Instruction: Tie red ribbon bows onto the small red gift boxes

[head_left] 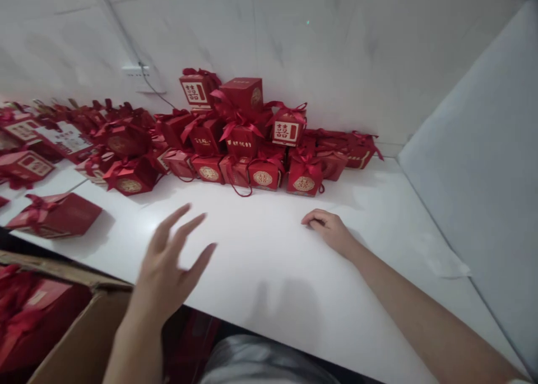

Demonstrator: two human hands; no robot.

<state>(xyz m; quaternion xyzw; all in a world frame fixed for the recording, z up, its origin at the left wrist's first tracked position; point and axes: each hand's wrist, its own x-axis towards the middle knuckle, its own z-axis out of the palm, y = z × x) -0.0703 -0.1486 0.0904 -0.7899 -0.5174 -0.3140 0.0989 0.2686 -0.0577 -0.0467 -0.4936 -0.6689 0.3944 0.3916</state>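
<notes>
Our left hand: grip released, fingers spread above the tabletop's near edge | right hand: grip loosely curled, empty, resting mid-tabletop | red gift boxes: piled along the far edge, nearest our right hand.
</notes>
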